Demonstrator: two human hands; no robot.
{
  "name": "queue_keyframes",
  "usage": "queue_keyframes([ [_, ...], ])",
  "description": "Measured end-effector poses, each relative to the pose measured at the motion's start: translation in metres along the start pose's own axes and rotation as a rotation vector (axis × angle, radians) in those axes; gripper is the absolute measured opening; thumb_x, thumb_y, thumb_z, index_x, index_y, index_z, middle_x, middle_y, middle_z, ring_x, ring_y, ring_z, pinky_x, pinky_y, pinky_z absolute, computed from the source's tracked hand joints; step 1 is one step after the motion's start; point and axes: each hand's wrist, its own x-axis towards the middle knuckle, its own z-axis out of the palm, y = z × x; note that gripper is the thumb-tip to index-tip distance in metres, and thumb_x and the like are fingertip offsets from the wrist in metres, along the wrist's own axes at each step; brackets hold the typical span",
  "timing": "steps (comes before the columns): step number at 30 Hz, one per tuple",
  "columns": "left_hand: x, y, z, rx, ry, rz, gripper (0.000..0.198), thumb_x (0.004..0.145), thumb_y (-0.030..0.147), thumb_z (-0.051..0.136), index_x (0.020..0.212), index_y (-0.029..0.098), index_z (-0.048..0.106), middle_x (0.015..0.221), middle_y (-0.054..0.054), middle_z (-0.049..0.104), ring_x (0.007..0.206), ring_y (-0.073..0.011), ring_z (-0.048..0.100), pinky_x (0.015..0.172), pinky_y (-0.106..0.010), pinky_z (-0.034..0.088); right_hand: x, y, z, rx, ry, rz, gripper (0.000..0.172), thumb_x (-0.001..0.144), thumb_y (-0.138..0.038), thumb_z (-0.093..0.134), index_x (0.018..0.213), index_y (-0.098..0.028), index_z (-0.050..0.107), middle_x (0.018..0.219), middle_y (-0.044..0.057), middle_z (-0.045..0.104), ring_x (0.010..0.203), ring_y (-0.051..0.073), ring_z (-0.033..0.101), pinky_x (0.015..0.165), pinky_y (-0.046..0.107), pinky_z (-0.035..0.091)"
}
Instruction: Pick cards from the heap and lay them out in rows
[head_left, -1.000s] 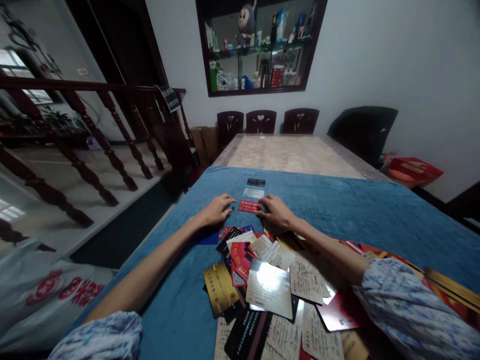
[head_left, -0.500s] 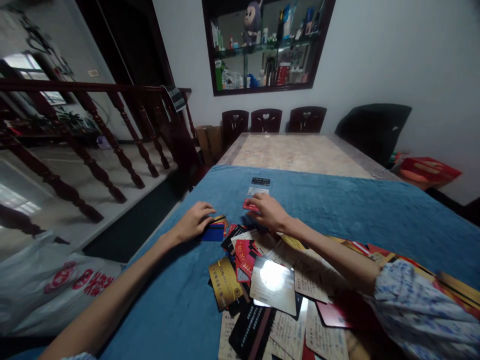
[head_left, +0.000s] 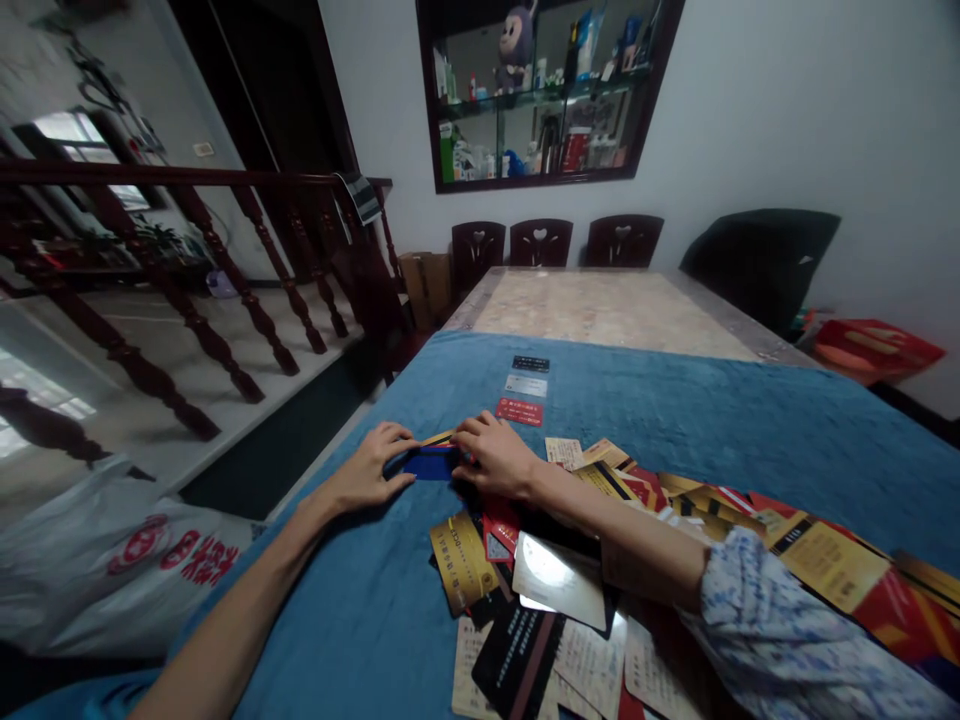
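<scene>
A dark blue card (head_left: 430, 464) lies on the blue cloth, with the edges of gold cards (head_left: 437, 439) showing behind it. My left hand (head_left: 373, 468) grips its left end, thumb at the near corner and fingertips at the far one. At the right end my right hand (head_left: 495, 456) has its curled fingers on the same card; part of the contact is hidden. Beyond the hands a red card (head_left: 520, 411), a white card (head_left: 526, 385) and a black card (head_left: 531, 364) lie flat in a column. Near my right forearm spreads a loose heap with a gold card (head_left: 463, 562) and a shiny silver card (head_left: 559, 580).
More gold and red cards (head_left: 817, 560) spread to the right past my sleeve. The blue cloth (head_left: 675, 410) covers the near part of the stone-topped table (head_left: 600, 305). Chairs (head_left: 541, 243) stand behind it. A white plastic bag (head_left: 150, 560) sits at the left.
My right hand has drawn back from the red card, now uncovered in the column, to the blue card's right end. My left thumb has moved to that card's near corner. The view has shifted slightly.
</scene>
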Motion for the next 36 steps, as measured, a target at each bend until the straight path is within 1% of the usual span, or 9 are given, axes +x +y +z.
queue_keyframes([
  [5,0.0,0.004,-0.001,0.013,-0.051,-0.002,0.041,0.079,0.023,0.068,0.119,0.018,0.064,0.117,-0.01,0.058,0.113,-0.0265,0.05,0.104,-0.046,0.044,0.0,-0.006,0.011,-0.009,-0.028,-0.03,0.046,0.085,-0.046,0.069,0.121,-0.017,0.065,0.124,0.014,0.061,0.11,0.03,0.047,0.084,0.042,0.043],
  [8,-0.001,0.001,0.001,0.008,-0.07,-0.019,0.042,0.08,0.024,0.067,0.12,0.018,0.063,0.115,-0.01,0.058,0.111,-0.026,0.051,0.101,-0.046,0.045,0.001,-0.005,0.014,0.002,-0.038,-0.035,0.044,0.085,-0.047,0.069,0.118,-0.018,0.067,0.123,0.014,0.061,0.109,0.03,0.048,0.083,0.043,0.043],
  [12,-0.002,0.0,0.002,0.003,-0.066,-0.019,0.042,0.081,0.026,0.066,0.122,0.019,0.063,0.113,-0.009,0.058,0.108,-0.0252,0.052,0.099,-0.044,0.047,0.002,-0.004,0.016,0.018,-0.046,-0.034,0.037,0.085,-0.043,0.069,0.113,-0.019,0.069,0.12,0.012,0.063,0.106,0.028,0.049,0.082,0.04,0.043],
  [15,-0.002,0.002,0.001,0.018,-0.052,0.018,0.039,0.081,0.026,0.065,0.12,0.02,0.066,0.111,-0.009,0.059,0.109,-0.0252,0.051,0.098,-0.044,0.046,0.001,-0.005,0.016,0.018,-0.031,-0.038,0.034,0.086,-0.041,0.068,0.112,-0.019,0.069,0.119,0.011,0.063,0.105,0.028,0.049,0.082,0.04,0.042],
  [22,-0.002,0.004,-0.001,0.067,-0.022,0.117,0.025,0.082,0.022,0.064,0.105,0.018,0.073,0.107,-0.01,0.064,0.109,-0.0258,0.052,0.098,-0.045,0.045,-0.001,-0.005,0.019,0.02,-0.002,-0.076,0.033,0.086,-0.04,0.066,0.111,-0.018,0.069,0.116,0.011,0.064,0.104,0.026,0.05,0.081,0.038,0.041],
  [28,-0.002,0.009,-0.002,0.019,0.031,0.166,0.019,0.082,0.018,0.062,0.096,0.019,0.076,0.095,-0.008,0.067,0.101,-0.0228,0.056,0.094,-0.041,0.048,0.0,-0.001,0.022,-0.018,0.073,-0.166,0.024,0.087,-0.034,0.061,0.099,-0.015,0.071,0.1,0.01,0.068,0.094,0.023,0.052,0.078,0.036,0.039],
  [32,-0.001,0.007,-0.003,-0.076,0.111,0.203,0.016,0.085,0.019,0.061,0.089,0.019,0.076,0.088,-0.007,0.069,0.094,-0.0202,0.059,0.086,-0.036,0.051,0.001,0.003,0.024,0.019,0.152,-0.24,0.019,0.089,-0.031,0.059,0.088,-0.016,0.071,0.086,0.008,0.069,0.084,0.021,0.052,0.076,0.033,0.038],
  [34,0.0,0.005,-0.003,-0.142,0.166,0.212,0.015,0.086,0.02,0.061,0.086,0.019,0.076,0.083,-0.006,0.069,0.089,-0.0188,0.061,0.081,-0.034,0.053,0.003,0.003,0.024,0.064,0.192,-0.265,0.019,0.092,-0.027,0.056,0.086,-0.016,0.07,0.082,0.008,0.07,0.078,0.018,0.052,0.076,0.032,0.038],
  [36,0.0,0.003,-0.003,-0.206,0.208,0.204,0.018,0.089,0.022,0.06,0.083,0.018,0.076,0.078,-0.006,0.07,0.083,-0.0178,0.063,0.077,-0.032,0.053,0.004,0.003,0.025,0.109,0.222,-0.255,0.024,0.096,-0.024,0.05,0.083,-0.016,0.069,0.079,0.007,0.07,0.073,0.016,0.052,0.077,0.03,0.039],
])
